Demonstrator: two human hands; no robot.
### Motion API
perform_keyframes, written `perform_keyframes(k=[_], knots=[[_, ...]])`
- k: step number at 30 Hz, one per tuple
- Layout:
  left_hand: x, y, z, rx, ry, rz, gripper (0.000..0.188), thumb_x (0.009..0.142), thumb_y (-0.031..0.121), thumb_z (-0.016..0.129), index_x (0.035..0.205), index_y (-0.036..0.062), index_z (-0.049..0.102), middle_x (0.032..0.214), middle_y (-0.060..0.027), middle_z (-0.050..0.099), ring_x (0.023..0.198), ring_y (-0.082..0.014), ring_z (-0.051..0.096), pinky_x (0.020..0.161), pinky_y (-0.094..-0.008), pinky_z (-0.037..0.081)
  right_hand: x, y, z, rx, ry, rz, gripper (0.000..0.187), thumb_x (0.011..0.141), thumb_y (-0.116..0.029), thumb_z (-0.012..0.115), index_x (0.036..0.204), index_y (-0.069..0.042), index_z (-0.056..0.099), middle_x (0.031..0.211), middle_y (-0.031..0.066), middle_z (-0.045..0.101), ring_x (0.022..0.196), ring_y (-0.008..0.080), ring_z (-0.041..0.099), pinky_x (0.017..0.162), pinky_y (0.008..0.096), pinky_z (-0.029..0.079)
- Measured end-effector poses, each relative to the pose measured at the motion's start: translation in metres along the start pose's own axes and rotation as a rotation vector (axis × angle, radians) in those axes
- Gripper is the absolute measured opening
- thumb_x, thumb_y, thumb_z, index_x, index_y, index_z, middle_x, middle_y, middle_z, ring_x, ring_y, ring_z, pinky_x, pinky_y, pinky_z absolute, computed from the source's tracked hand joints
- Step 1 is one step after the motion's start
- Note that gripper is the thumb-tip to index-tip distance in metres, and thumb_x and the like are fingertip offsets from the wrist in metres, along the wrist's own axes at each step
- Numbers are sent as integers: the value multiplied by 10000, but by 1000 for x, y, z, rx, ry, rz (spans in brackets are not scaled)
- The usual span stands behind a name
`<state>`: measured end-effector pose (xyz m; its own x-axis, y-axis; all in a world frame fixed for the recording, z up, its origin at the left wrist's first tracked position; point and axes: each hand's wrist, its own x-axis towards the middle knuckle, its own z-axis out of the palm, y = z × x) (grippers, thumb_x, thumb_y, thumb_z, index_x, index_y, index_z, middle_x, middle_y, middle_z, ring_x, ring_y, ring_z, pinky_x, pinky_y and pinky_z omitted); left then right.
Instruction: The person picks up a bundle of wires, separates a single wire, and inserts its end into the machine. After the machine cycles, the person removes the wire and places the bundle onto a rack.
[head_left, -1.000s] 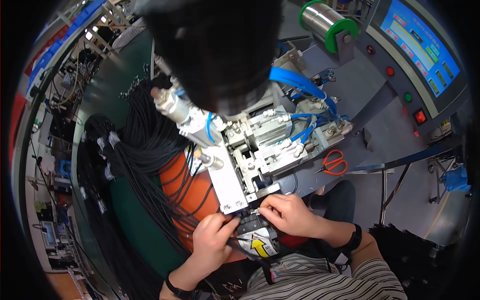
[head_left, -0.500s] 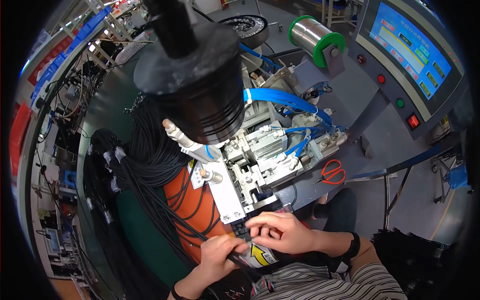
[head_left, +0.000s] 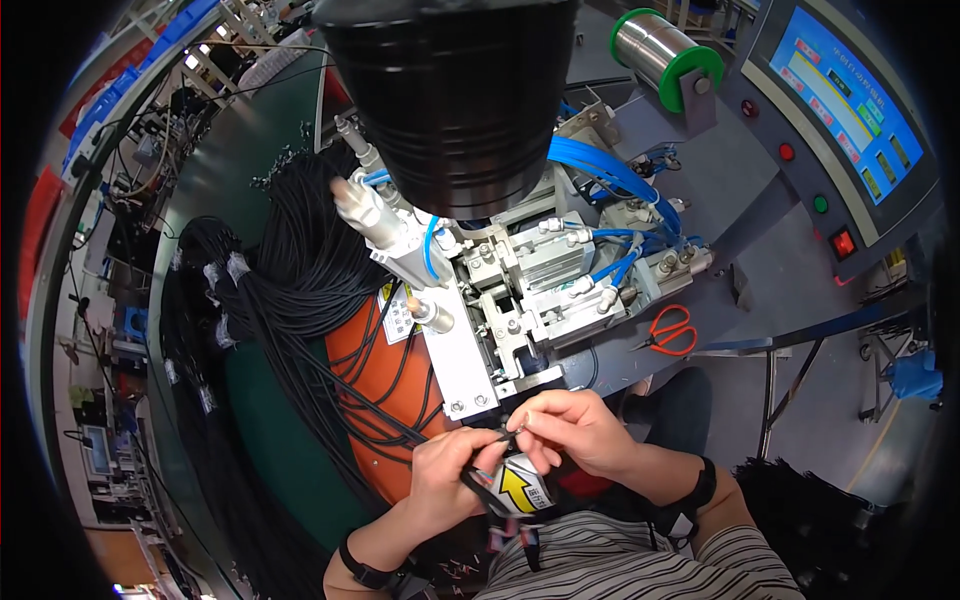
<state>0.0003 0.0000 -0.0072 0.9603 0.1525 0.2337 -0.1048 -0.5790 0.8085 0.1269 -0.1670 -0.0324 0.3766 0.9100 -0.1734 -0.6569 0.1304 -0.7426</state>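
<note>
Nearest on my feed, the left hand [head_left: 440,480] pinches a black cable [head_left: 509,436] and the right hand [head_left: 575,430] grips its end between the fingertips, just in front of the metal machine [head_left: 455,370]. I judge this piece partway through: it is up in the fingers, not seated in the machine, and I can't tell whether its end is finished. Beyond, a heap of cables [head_left: 290,265] lies on the green bench [head_left: 262,412]; done or waiting, I can't tell. Farthest off, the spool [head_left: 655,48] carries plenty of wire.
</note>
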Motion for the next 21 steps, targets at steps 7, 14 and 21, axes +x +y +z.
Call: perform_keyframes(k=[7,14,21], knots=[[2,6,9,326,36,268,244,806,21,731,1019,17,613,782,-104,647,583,-255,612,503,-347,440,-1,5,18,-748,162,-440,271,966,-41,577,1226,33,559,825,35,602,656,109,610,632,210,483],[1,5,7,193,13,126,195,811,27,721,974,19,615,691,-95,624,545,-254,611,495,-352,456,-4,17,17,-314,82,-395,385,882,13,640,1257,34,553,989,105,596,819,166,634,766,253,504],[7,9,6,138,47,94,136,810,18,708,913,19,619,624,-88,602,512,-255,608,482,-351,467,-3,24,16,-984,169,-841,372,889,48,630,1258,30,588,1074,120,612,886,155,620,807,270,508]])
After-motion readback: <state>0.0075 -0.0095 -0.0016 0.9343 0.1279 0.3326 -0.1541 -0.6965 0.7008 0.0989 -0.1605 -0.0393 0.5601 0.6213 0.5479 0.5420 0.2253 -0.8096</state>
